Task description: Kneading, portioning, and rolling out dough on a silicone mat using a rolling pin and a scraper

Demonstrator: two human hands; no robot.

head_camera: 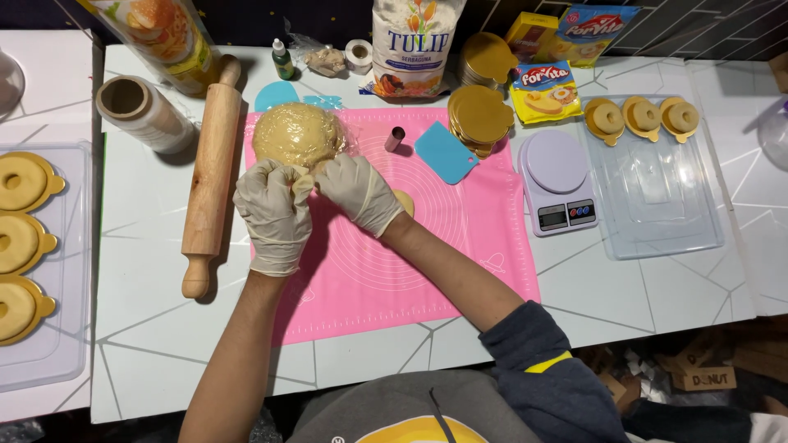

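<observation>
Dough piece (303, 185) small, pale, pinched between both gloved hands, above pink mat (460, 246). Left hand (273, 212) curled, fingers closed on piece from left. Right hand (357, 190) closed on it from right, forearm angled across mat. Large dough ball (297, 134) just beyond hands, touching fingertips. Rolling pin (211, 172) lies left of mat.

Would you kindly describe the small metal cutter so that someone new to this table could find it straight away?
Start at the pink mat in the middle of the white table. Near its top edge, between the dough ball and the blue scraper, lies the cutter. It is the only metal thing on the mat: a short, shiny, open tube, far smaller than either neighbour.
</observation>
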